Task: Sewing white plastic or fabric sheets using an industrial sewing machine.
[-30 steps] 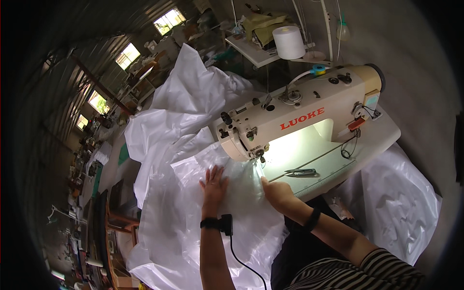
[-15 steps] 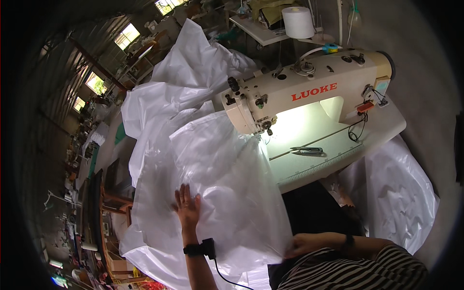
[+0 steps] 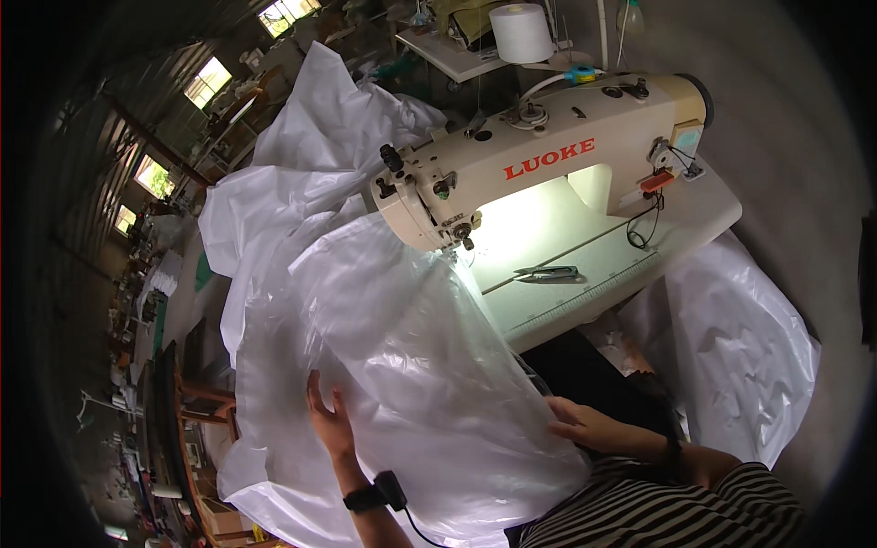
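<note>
A large glossy white plastic sheet (image 3: 429, 365) runs under the needle end of a cream sewing machine (image 3: 548, 155) and spreads over the near left side. My left hand (image 3: 331, 429) lies on the sheet's left part, fingers apart, with a black strap and small black box at the wrist. Nearer to me, my right hand (image 3: 585, 426) is at the sheet's right edge, its thumb and fingers apart and touching the film. A pair of thread snips (image 3: 550, 273) rests on the machine bed, right of the needle.
A white thread cone (image 3: 522, 34) stands behind the machine. More white sheeting (image 3: 735, 356) hangs at the right, below the machine table's edge. A wooden frame (image 3: 206, 402) stands at the left. A cable hangs from my left wrist.
The view has shifted, so the machine appears farther left. My right hand has moved up along the sheet's edge and its fingers have loosened. The near corner of the sheet now bulges rightward.
</note>
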`<state>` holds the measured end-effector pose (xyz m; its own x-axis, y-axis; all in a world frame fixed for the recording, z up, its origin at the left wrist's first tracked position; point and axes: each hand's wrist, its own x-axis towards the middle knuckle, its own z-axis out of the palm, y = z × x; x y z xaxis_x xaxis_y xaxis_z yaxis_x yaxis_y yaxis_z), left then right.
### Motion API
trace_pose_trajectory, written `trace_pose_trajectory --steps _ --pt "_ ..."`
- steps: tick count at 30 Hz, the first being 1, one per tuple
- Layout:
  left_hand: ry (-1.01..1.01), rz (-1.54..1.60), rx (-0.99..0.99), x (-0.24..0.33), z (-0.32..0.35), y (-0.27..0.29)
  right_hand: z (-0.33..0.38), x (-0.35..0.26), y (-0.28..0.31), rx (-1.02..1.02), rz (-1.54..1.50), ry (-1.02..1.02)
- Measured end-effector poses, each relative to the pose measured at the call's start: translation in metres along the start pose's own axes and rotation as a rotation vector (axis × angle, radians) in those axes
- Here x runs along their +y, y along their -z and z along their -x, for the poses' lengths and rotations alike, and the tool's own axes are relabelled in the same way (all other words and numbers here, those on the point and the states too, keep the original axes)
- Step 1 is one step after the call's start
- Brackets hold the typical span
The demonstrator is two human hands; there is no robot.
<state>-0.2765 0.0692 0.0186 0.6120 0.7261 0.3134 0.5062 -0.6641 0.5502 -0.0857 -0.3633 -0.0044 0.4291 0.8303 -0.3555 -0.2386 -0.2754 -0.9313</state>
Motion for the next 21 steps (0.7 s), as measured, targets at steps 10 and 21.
trace_pose_trajectory --steps 10,21 --pt "0.398 -0.056 -0.061 0.056 0.122 0.010 0.008 -0.016 -0.013 0.161 0.393 0.055" --pt "0.627 0.525 0.206 0.037 0.142 0.013 0.013 -0.016 -0.021 0.276 0.652 0.251"
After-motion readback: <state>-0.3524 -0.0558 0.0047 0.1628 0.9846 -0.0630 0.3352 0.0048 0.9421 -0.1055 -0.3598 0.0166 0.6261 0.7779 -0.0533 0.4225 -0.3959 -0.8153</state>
